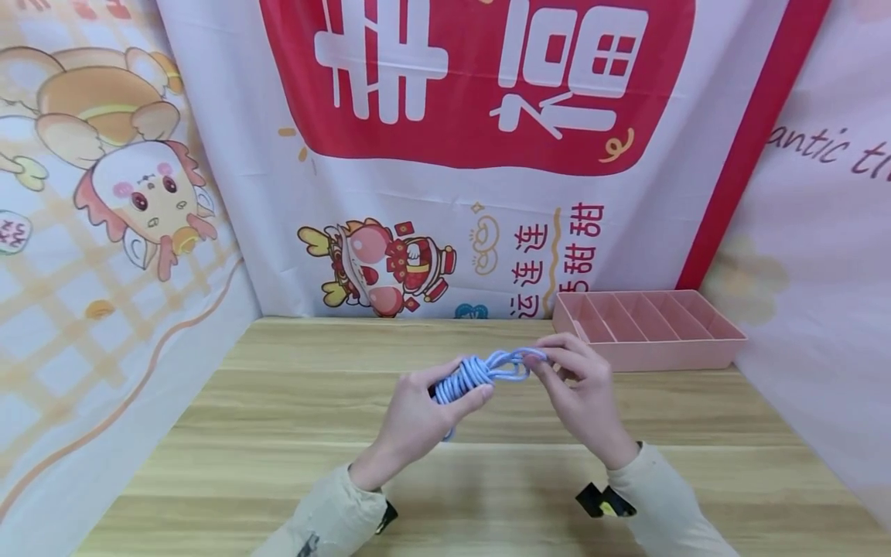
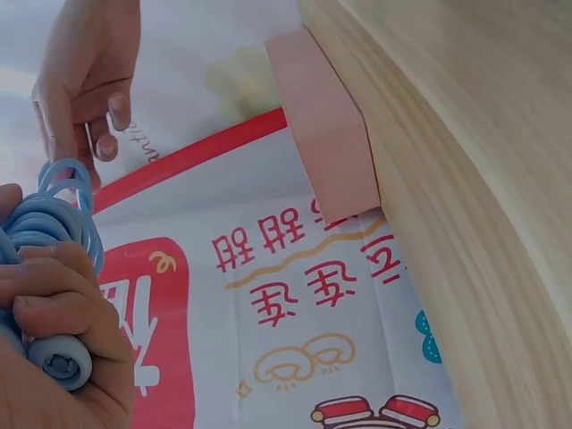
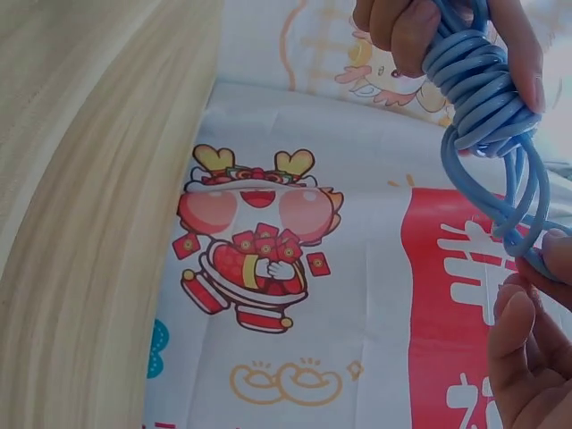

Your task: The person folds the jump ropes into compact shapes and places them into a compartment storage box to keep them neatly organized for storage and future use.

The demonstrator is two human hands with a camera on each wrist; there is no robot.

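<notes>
A light blue jump rope (image 1: 465, 379), wound into a tight bundle, is held up above the table. My left hand (image 1: 425, 414) grips the wound coils, thumb along the near side. Below the curled fingers in the left wrist view, a thick round handle end (image 2: 61, 362) pokes out. Loose loops (image 3: 514, 201) stick out from the other end of the bundle. At their tip my right hand (image 1: 581, 387) pinches the cord between thumb and fingers, also seen in the right wrist view.
A pink divided box (image 1: 668, 356) stands at the back right of the wooden table (image 1: 292, 464), against the printed backdrop (image 1: 411, 186). Printed cloth also hangs along the left and right sides.
</notes>
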